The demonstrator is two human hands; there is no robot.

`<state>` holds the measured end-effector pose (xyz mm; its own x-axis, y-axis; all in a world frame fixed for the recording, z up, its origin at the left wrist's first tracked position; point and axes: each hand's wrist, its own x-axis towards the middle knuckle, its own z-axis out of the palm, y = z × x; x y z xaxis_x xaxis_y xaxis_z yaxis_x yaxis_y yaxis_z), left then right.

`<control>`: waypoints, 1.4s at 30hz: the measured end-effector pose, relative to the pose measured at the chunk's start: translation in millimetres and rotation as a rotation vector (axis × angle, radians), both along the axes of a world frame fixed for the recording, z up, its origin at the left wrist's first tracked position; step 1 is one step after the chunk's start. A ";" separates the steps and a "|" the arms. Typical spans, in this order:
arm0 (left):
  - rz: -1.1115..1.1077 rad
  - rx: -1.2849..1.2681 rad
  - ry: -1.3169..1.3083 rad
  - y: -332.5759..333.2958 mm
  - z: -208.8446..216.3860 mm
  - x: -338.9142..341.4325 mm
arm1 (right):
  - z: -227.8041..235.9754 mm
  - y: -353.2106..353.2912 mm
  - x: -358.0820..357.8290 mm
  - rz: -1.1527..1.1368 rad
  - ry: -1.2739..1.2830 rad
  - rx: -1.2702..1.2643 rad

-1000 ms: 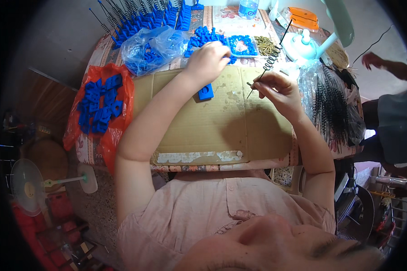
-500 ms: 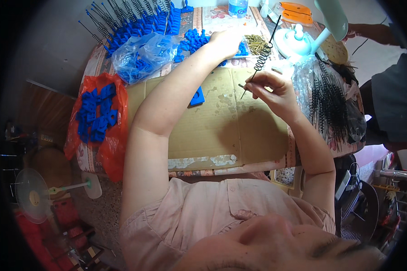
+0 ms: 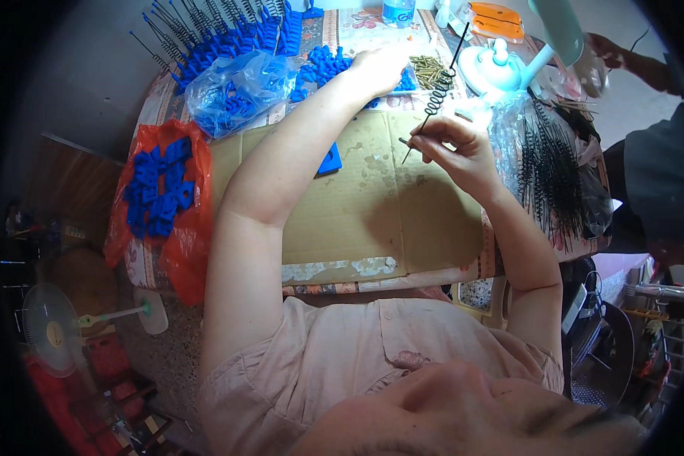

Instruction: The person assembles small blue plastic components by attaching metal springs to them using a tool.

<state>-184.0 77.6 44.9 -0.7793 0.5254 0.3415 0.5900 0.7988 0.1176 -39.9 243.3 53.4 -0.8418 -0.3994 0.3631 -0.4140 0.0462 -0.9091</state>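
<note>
My right hand (image 3: 460,148) is closed in a pinch on a black wire rod with a coiled spring section (image 3: 436,102), held tilted above the cardboard. A short dark stub also sticks out by those fingertips; I cannot make out what it is. My left hand (image 3: 380,70) reaches across to the far side, at a shallow tray of small blue parts (image 3: 407,80). Its fingers are lost in the lamp's glare. Under my left forearm a flat blue plastic block (image 3: 330,161) lies partly hidden on the cardboard sheet (image 3: 349,228).
Brass-coloured pins (image 3: 430,72) lie beside the lamp base (image 3: 494,68). Black spring rods (image 3: 552,171) are heaped at the right. Blue blocks fill a red bag (image 3: 194,243) at the left. Finished-looking blue stands with springs (image 3: 235,45) crowd the back left. Another person's arm (image 3: 646,68) shows at right.
The other person's hand at the right has shifted and now holds something pale and translucent. My two hands stay nearly in place; the whole view has shifted slightly.
</note>
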 end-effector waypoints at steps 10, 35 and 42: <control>-0.190 0.923 -0.606 -53.1 28.7 81.2 | 4.7 -0.9 4.9 -0.031 -0.020 -0.068; -0.157 1.551 -1.322 -72.2 -17.8 190.9 | 3.3 -12.8 19.7 -0.002 0.024 -0.140; -0.097 1.510 -1.364 -65.4 -15.5 196.9 | 2.8 -11.7 20.6 0.021 0.024 -0.181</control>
